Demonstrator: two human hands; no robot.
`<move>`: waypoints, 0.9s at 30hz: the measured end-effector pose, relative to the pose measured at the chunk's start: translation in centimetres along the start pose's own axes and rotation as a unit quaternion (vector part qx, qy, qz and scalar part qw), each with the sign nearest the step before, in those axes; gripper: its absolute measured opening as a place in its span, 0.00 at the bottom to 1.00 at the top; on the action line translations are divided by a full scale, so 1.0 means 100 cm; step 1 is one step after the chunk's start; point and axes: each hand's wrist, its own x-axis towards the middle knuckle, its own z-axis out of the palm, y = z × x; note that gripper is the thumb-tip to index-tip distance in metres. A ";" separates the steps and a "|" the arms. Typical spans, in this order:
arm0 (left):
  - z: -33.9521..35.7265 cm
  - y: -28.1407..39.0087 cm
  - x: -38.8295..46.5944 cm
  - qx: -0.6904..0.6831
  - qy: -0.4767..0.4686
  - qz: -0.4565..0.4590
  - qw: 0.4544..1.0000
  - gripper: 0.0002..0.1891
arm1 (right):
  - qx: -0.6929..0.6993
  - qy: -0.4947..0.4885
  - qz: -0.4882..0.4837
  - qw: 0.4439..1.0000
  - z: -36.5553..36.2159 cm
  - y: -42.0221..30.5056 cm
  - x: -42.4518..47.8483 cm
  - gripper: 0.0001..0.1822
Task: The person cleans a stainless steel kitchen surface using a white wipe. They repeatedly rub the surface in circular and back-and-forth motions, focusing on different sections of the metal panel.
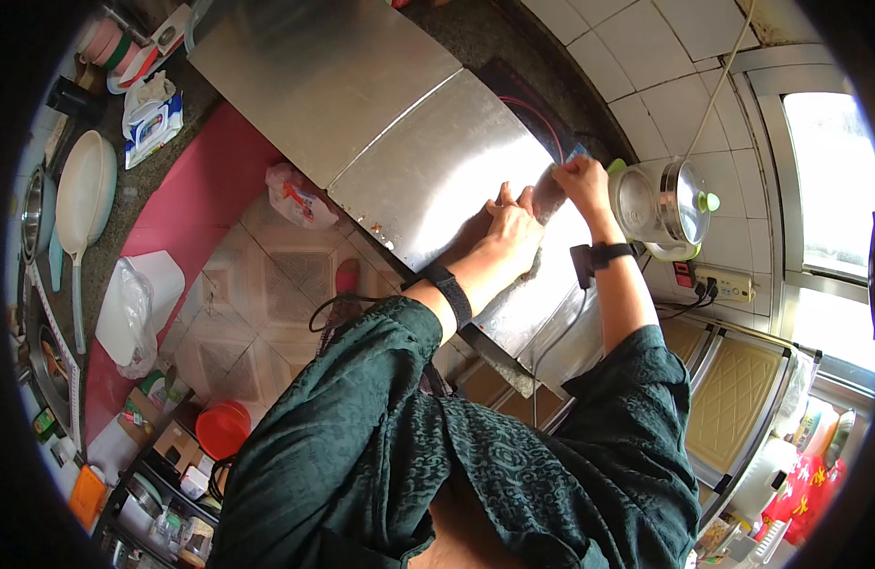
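Stainless steel panels (409, 153) cover the counter before me, with a straight seam between two of them. My left hand (514, 231) lies on the bright panel, palm down and fingers somewhat apart. Close by at the panel's far edge is my right hand (585, 186), its fingers curled together. A small blue item (578, 151) shows just behind its fingertips; whether the hand grips it cannot be made out. A thin red cord (540, 117) curves down towards the same spot. Crumbs (377, 227) are scattered along the panel's front edge.
A glass pot with a lid (685, 203) stands right of my right hand, near a power strip (725, 284) with plugs. Black straps circle both wrists, and a cable (569, 331) hangs from the right one. Leftward are a pan (85, 192), wipes (153, 131) and a red bucket (222, 429).
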 end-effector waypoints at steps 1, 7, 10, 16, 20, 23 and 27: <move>-0.001 -0.002 -0.001 -0.008 0.010 -0.003 1.000 0.48 | -0.010 -0.016 0.028 0.999 -0.004 0.015 -0.003 0.12; -0.005 0.001 -0.001 -0.004 -0.001 0.016 1.000 0.48 | -0.032 0.003 0.026 0.999 -0.002 0.013 0.008 0.11; 0.004 0.000 0.001 -0.002 0.022 0.004 1.000 0.46 | -0.010 -0.002 0.020 1.000 0.004 0.012 0.021 0.10; -0.009 -0.002 -0.003 0.022 -0.016 0.022 0.999 0.45 | -0.044 -0.022 0.055 0.997 -0.008 0.021 0.008 0.10; 0.016 0.001 0.008 0.014 0.034 -0.007 0.999 0.44 | -0.023 0.000 0.042 0.999 0.009 0.005 0.018 0.10; -0.012 -0.004 -0.006 0.003 -0.025 0.017 1.000 0.41 | -0.065 -0.022 0.050 0.996 -0.008 0.026 0.004 0.10; 0.001 0.002 0.000 -0.014 0.027 0.001 1.000 0.41 | -0.063 -0.021 0.062 0.996 -0.002 0.016 0.015 0.10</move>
